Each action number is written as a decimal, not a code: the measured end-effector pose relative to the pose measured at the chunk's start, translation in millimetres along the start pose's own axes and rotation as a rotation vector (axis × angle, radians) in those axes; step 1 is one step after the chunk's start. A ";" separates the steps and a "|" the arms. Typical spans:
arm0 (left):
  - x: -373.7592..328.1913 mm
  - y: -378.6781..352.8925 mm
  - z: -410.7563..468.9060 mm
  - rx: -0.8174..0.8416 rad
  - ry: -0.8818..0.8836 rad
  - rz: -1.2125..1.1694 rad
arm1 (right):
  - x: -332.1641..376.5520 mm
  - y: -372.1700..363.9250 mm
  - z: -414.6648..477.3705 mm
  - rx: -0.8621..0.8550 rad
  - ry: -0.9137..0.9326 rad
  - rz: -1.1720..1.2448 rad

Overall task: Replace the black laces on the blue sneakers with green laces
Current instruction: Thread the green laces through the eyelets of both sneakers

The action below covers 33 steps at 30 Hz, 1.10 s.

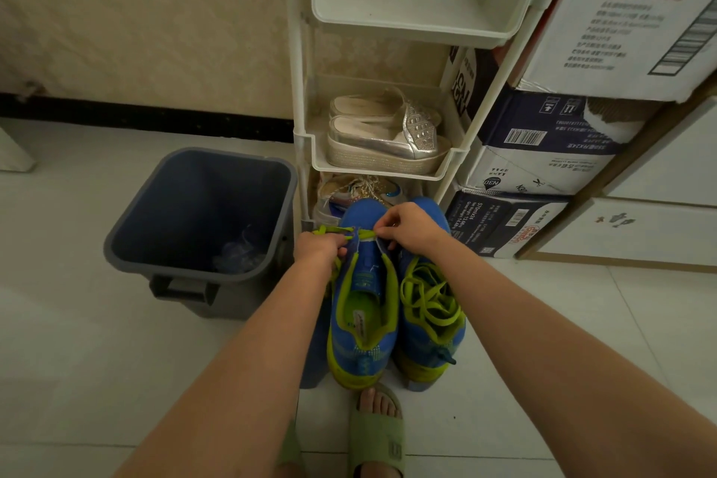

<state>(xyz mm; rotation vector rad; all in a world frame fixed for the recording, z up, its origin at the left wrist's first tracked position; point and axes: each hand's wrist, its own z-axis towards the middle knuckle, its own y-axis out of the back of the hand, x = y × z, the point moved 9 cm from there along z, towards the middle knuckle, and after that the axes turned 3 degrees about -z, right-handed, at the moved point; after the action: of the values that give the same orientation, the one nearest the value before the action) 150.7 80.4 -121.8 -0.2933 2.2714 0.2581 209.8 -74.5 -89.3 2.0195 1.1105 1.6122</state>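
Observation:
Two blue sneakers with yellow-green trim stand side by side on the floor, toes pointing away from me. The left sneaker (362, 307) has a green lace (339, 232) running across its lowest eyelets near the toe. My left hand (320, 246) pinches that lace at the shoe's left side. My right hand (407, 225) pinches the lace's other end at the right eyelets. The right sneaker (430, 318) carries a full green lace (428, 297), loosely tied. No black lace shows.
A dark grey bin (194, 213) with clear plastic inside stands left of the shoes. A white shoe rack (306, 144) holding silver slippers (388, 136) is right behind them. Stacked cardboard boxes (543, 151) fill the right. My sandalled foot (378, 435) is below.

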 end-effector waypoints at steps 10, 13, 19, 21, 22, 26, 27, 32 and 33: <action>3.1 3.3 9.9 0.008 -0.039 0.112 | -11.4 8.9 0.2 -0.021 -0.041 0.043; 4.0 3.9 15.8 -0.011 -0.058 0.131 | -8.8 6.9 -0.4 0.007 -0.016 0.056; 0.3 -4.9 12.6 0.072 -0.077 0.099 | -3.3 2.8 -1.6 0.051 0.027 0.075; -1.5 -5.7 11.2 0.086 -0.111 0.125 | -2.5 1.5 0.1 0.033 0.042 0.041; -2.6 -5.6 10.4 0.084 -0.122 0.127 | -1.6 1.2 0.6 0.028 0.051 0.034; -1.5 -2.7 11.5 0.059 -0.095 0.070 | 7.0 -3.3 0.1 0.074 0.095 0.012; -0.5 -3.8 11.3 0.066 -0.079 0.047 | 10.4 -5.4 -0.1 0.089 0.107 -0.015; 5.3 -9.1 12.2 0.055 0.001 -0.091 | 12.4 -17.2 8.9 0.087 0.099 -0.158; 5.4 -8.7 11.7 0.037 0.005 -0.098 | 12.6 -17.4 10.0 0.074 0.089 -0.166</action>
<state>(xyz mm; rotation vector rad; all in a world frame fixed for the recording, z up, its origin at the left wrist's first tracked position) 158.0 74.7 -134.2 -0.3847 2.2567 0.1648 213.5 -52.0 -95.6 1.8595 1.3510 1.6120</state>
